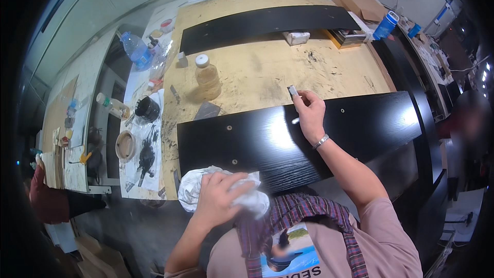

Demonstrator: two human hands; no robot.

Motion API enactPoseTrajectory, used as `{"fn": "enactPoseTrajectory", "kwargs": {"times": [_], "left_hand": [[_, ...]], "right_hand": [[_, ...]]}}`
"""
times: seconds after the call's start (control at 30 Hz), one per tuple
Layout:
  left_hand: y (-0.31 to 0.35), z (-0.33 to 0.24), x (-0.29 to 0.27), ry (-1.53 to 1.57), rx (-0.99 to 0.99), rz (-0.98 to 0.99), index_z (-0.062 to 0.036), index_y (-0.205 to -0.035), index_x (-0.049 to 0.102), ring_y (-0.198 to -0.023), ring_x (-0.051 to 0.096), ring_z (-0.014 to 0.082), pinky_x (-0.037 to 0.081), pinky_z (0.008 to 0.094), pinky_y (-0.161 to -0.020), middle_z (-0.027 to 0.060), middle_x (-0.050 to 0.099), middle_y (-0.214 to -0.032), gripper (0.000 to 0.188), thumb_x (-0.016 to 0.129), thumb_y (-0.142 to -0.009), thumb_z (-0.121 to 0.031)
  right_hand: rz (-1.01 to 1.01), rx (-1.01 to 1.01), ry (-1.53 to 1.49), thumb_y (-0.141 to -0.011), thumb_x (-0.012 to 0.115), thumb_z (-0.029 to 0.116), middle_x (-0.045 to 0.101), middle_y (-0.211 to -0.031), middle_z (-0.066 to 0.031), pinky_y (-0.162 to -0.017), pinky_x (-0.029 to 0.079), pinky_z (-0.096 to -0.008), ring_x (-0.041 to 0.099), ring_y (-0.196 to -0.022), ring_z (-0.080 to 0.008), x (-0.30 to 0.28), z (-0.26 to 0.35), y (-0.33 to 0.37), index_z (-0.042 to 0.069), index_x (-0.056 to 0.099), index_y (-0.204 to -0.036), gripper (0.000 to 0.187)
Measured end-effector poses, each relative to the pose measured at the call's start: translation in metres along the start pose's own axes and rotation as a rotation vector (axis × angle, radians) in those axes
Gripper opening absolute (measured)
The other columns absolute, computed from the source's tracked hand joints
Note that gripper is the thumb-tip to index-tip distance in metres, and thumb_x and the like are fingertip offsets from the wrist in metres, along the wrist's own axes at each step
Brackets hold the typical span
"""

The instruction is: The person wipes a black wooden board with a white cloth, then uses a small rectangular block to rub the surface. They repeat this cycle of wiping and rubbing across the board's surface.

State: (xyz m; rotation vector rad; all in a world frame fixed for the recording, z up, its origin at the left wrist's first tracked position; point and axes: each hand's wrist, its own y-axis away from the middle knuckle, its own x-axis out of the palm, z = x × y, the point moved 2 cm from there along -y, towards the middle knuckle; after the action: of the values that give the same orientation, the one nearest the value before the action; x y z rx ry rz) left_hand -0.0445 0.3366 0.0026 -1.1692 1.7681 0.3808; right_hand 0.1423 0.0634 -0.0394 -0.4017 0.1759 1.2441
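Black panel (272, 146): glossy, grained; desk (267, 74) bare past 12 o'clock edge. Left grip (218, 198) clamped on rag (190, 189), right grip (311, 116) on grey block (293, 91).

I note glare on the nearer black panel (272, 149) off centre, toward four o'clock; motion blur on my left hand (221, 196), seven o'clock; small white lights (484, 76), three o'clock; straight edges bending toward a dark rim.

Head-worn fisheye looks down over the workbench (252, 75).
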Motion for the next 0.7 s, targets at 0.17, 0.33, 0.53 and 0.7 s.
{"fn": "enactPoseTrajectory", "kwargs": {"times": [0.17, 0.33, 0.53, 0.7], "left_hand": [[-0.022, 0.007, 0.007, 0.058, -0.076, -0.081, -0.0188, -0.112, 0.077, -0.092, 0.059, 0.0236, 0.042, 0.0391, -0.085, -0.0041, 0.072, -0.112, 0.049, 0.073, -0.064, -0.011], [-0.023, 0.008, 0.008, 0.017, -0.072, -0.133, -0.0145, -0.109, 0.077, -0.089, 0.059, 0.0241, 0.043, 0.039, -0.082, -0.002, 0.073, -0.109, 0.045, 0.074, -0.065, -0.011], [-0.018, 0.011, 0.014, 0.019, -0.097, -0.161, -0.0148, -0.111, 0.076, -0.09, 0.059, 0.0235, 0.043, 0.039, -0.084, -0.0016, 0.072, -0.11, 0.049, 0.072, -0.062, -0.014], [-0.028, 0.003, 0.012, -0.01, -0.092, -0.151, -0.0146, -0.108, 0.076, -0.09, 0.058, 0.0234, 0.042, 0.0387, -0.082, -0.0027, 0.072, -0.108, 0.046, 0.072, -0.063, -0.014]], "right_hand": [[0.072, -0.371, 0.219, -0.092, 0.075, 0.029, 0.071, -0.086, -0.0171, -0.066, 0.054, -0.0424, 0.068, -0.074, -0.0329, 0.073, 0.033, 0.019, 0.0, 0.074, -0.094, 0.029], [0.392, -0.458, 0.336, -0.087, 0.073, 0.022, 0.065, -0.089, -0.0165, -0.071, 0.054, -0.0492, 0.067, -0.08, -0.0387, 0.114, 0.06, 0.046, 0.003, 0.067, -0.085, 0.021], [0.18, -0.253, 0.683, -0.088, 0.071, 0.025, 0.071, -0.086, -0.02, -0.072, 0.056, -0.049, 0.07, -0.078, -0.0388, -0.032, 0.0, -0.013, 0.003, 0.067, -0.084, 0.023], [-0.132, -0.078, 0.907, -0.088, 0.074, 0.031, 0.073, -0.084, -0.0193, -0.071, 0.057, -0.0459, 0.072, -0.078, -0.0377, -0.153, -0.051, -0.065, 0.003, 0.075, -0.086, 0.027]]}}
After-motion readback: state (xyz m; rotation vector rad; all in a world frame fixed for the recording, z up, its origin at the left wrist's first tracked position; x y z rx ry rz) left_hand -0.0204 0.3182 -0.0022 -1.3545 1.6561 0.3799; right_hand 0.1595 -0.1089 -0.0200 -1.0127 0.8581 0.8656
